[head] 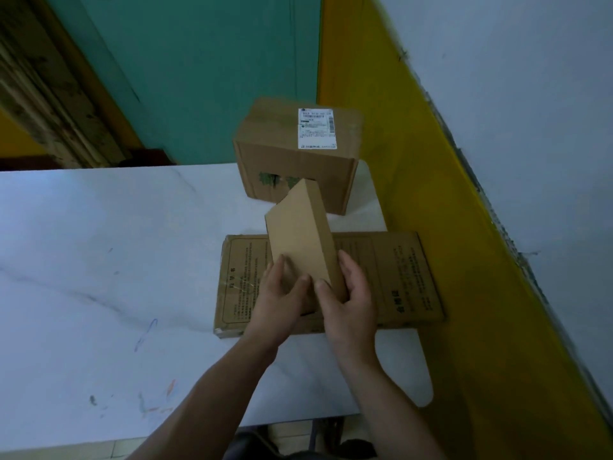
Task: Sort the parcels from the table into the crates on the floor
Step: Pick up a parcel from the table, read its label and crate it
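A small plain brown parcel (300,232) is held tilted above the table, its far end raised. My left hand (277,298) grips its near left side and my right hand (348,300) grips its near right edge. Under it lies a flat printed cardboard parcel (398,277) on the white table (116,260). Behind them a larger brown box (292,161) with a white shipping label stands near the table's far edge. No crate is in view.
A yellow and white wall (464,194) runs close along the table's right side. A teal wall (199,78) stands behind the table. The table top carries a few pen and crayon marks on its left half.
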The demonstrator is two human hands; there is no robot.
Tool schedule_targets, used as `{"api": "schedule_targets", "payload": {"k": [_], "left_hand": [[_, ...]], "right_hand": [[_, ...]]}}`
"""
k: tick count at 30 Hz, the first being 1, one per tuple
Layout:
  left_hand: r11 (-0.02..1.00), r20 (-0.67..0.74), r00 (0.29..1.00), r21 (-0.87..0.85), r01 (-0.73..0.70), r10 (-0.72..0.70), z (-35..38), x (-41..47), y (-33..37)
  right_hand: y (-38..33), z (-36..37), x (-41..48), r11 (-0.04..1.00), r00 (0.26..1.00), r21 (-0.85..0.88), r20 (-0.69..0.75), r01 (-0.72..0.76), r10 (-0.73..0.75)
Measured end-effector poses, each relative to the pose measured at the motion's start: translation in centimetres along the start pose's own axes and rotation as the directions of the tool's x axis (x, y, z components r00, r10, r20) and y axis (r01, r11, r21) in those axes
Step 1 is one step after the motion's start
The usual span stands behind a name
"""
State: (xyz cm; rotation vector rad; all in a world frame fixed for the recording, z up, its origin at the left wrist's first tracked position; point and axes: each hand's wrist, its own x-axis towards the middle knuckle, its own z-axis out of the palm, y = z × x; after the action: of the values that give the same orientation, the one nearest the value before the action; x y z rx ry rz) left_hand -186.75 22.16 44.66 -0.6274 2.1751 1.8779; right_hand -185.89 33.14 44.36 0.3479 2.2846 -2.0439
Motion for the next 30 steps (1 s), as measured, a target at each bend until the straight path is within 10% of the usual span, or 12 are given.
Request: {"api": "schedule_targets", "payload": {"k": [16, 25, 30], "left_hand": [[0.916, 0.101, 0.993, -0.391, 0.089, -0.053, -4.5, -2.4, 1.8], [0.891, 0.042, 0.996, -0.446, 0.087, -0.077, -7.5, -2.2, 1.7], [0.869, 0.129, 0.991, -0.485, 0.102, -0.044, -8.7, -2.5, 1.8]], "right_hand": [[-1.5, 4.0, -4.0, 0.983, 0.959, -0.015, 0.219, 0.185, -0.177], [-3.3, 2.2, -1.3, 0.994, 0.999, -0.099, -0.004, 0.044, -0.045], [-5.0, 1.5, 0.2, 0.986, 0.979, 0.039, 0.130, -0.160, 0.154]]}}
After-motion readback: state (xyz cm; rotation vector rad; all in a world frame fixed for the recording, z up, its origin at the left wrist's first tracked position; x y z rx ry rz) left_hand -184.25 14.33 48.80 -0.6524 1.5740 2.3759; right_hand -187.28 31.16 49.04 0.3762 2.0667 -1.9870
